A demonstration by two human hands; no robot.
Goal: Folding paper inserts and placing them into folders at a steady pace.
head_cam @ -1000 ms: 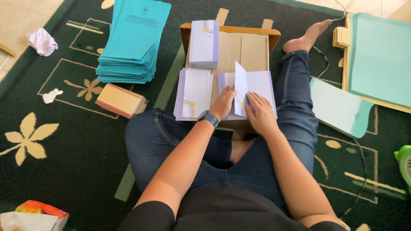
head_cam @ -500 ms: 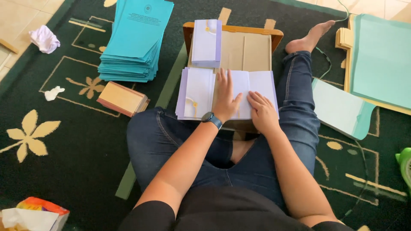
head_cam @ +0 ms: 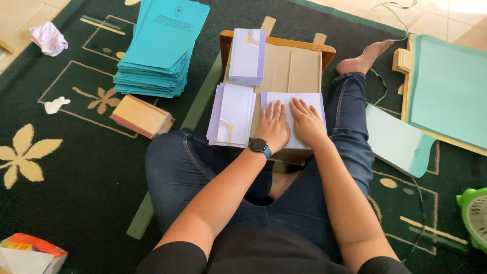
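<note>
I sit cross-legged on a dark green carpet with a brown cardboard box [head_cam: 302, 61] across my lap. My left hand [head_cam: 274, 124] and my right hand [head_cam: 306, 121] lie flat side by side, fingers spread, pressing on a folded pale lilac paper [head_cam: 315, 101] on the box. Left of it lies a stack of folded lilac papers [head_cam: 233, 114]. A second such stack [head_cam: 247, 56] sits at the box's far left corner. A dark watch is on my left wrist.
A tall pile of teal booklets [head_cam: 162, 45] lies far left, a tan block of paper [head_cam: 141, 115] beside it. Light teal sheets [head_cam: 446, 86] and a loose one [head_cam: 398, 139] lie right. Crumpled tissues [head_cam: 48, 38], a green fan [head_cam: 474, 215] and a cable are around.
The raised flap of the lilac paper has been folded down. Both hands now press flat on it, side by side.
</note>
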